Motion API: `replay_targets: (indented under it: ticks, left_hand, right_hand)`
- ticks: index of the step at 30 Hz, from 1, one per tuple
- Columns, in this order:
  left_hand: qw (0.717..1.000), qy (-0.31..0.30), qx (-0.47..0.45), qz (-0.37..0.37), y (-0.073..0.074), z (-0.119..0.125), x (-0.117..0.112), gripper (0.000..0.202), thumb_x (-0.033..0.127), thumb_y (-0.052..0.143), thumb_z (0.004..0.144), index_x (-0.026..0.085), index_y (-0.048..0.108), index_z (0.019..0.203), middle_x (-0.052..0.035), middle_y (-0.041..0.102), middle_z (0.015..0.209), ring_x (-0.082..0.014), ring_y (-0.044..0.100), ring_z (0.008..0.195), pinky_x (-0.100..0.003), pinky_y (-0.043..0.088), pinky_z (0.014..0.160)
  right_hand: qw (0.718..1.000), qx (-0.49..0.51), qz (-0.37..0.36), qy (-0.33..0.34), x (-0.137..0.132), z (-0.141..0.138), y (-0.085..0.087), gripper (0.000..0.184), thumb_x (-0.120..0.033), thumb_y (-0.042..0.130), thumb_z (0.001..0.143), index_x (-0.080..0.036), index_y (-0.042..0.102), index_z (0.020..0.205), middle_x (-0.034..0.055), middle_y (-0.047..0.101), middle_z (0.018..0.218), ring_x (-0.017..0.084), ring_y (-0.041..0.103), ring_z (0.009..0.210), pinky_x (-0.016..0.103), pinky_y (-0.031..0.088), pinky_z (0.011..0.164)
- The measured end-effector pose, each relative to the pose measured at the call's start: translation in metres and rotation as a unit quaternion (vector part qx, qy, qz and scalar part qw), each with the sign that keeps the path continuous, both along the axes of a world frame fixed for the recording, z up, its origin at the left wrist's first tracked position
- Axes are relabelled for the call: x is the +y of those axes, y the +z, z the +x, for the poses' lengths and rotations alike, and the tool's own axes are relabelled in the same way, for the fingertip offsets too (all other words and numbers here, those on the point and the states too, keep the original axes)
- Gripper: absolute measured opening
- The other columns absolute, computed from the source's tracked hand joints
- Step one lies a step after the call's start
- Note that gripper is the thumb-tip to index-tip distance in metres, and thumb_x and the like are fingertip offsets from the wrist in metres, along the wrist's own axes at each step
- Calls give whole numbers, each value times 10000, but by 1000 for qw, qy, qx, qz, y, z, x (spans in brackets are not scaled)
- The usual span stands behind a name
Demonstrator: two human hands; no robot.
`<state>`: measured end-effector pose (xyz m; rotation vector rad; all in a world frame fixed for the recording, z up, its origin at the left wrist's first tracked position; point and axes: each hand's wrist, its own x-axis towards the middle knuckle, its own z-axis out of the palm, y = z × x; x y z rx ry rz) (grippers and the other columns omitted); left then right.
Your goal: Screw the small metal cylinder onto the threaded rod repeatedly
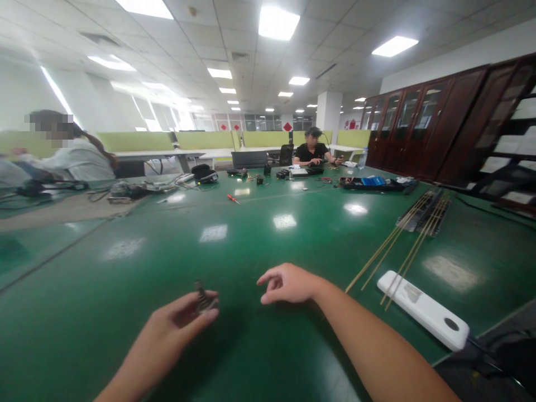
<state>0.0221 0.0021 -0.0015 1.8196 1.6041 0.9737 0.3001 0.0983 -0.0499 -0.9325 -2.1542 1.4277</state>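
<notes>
My left hand [178, 329] is closed around a small dark metal part [205, 301], pinched between thumb and fingers, with a narrow piece sticking up from it. Blur hides what kind of part it is. To its right, my right hand [287, 283] hovers over the green table [268, 245], index finger and thumb apart, with nothing visible between them. A red-handled screwdriver [233, 199] lies farther back on the table.
Long thin sticks [391, 245] lie at the right, some crossing a white power strip [422, 310]. A tool tray [372, 182] and cables [142, 190] lie farther back. One person [314, 151] sits across the table, another person [75, 151] at the left.
</notes>
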Motion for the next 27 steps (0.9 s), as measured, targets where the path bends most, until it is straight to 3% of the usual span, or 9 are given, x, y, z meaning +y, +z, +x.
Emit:
replay_targets:
  ticks: [2, 4, 7, 9, 11, 16, 20, 27]
  left_hand:
    - [995, -96, 21, -22, 0, 35, 16, 422, 515, 717, 768, 186, 731, 1032, -65, 746, 1005, -258, 702, 941, -360, 563, 896]
    - [986, -158, 53, 12, -6, 64, 28, 324, 446, 695, 808, 202, 730, 1019, -55, 736, 1015, -243, 686, 944, -360, 549, 894]
    - [988, -137, 20, 66, -25, 82, 37, 382, 366, 728, 781, 205, 678, 1124, -56, 718, 1071, -227, 675, 966, -359, 536, 912]
    - [990, -111, 11, 84, -40, 79, 38, 361, 329, 740, 763, 205, 669, 1094, -47, 715, 1044, -220, 674, 950, -357, 536, 897]
    - [989, -100, 30, 105, -48, 72, 37, 268, 301, 739, 761, 209, 679, 1005, -32, 711, 980, -213, 669, 910, -349, 536, 854]
    - [973, -123, 49, 190, -45, 63, 33, 223, 299, 747, 785, 232, 690, 989, -21, 687, 950, -192, 650, 886, -311, 522, 801]
    - [969, -148, 36, 194, -40, 67, 32, 217, 283, 737, 815, 252, 696, 1026, -13, 689, 981, -167, 654, 888, -272, 517, 800]
    - [969, -146, 31, 195, -44, 68, 33, 229, 246, 743, 805, 255, 696, 1030, -3, 690, 975, -162, 655, 887, -258, 515, 791]
  right_hand:
    - [999, 26, -14, -26, 7, 5, -5, 593, -328, 774, 752, -154, 596, 1290, 18, 697, 817, 118, 625, 652, 222, 475, 623]
    - [997, 40, -21, -56, 13, 9, -8, 559, -225, 739, 769, -143, 577, 1297, 10, 684, 792, 117, 622, 633, 219, 467, 602]
    - [995, 53, -43, -78, 19, 13, -8, 436, -218, 643, 860, -127, 570, 1281, 11, 672, 761, 117, 625, 617, 225, 465, 607]
    - [993, 58, -63, -83, 21, 14, -8, 326, -300, 530, 953, -117, 604, 1212, 25, 672, 743, 116, 629, 604, 223, 451, 598]
    - [991, 62, -76, -86, 22, 14, -7, 371, -391, 430, 1002, -106, 650, 1092, 43, 673, 729, 115, 625, 584, 224, 439, 587]
    - [992, 106, -54, -48, 15, 8, -4, 517, -540, 433, 969, -99, 681, 858, 56, 659, 692, 137, 613, 604, 256, 466, 627]
    - [995, 99, 32, -13, 1, 5, 6, 366, -470, 606, 884, -121, 706, 839, 21, 640, 694, 134, 587, 649, 244, 450, 643]
    - [981, 11, 193, -24, -18, 7, 27, 214, -306, 664, 812, -161, 735, 952, 29, 702, 834, 148, 620, 751, 243, 453, 705]
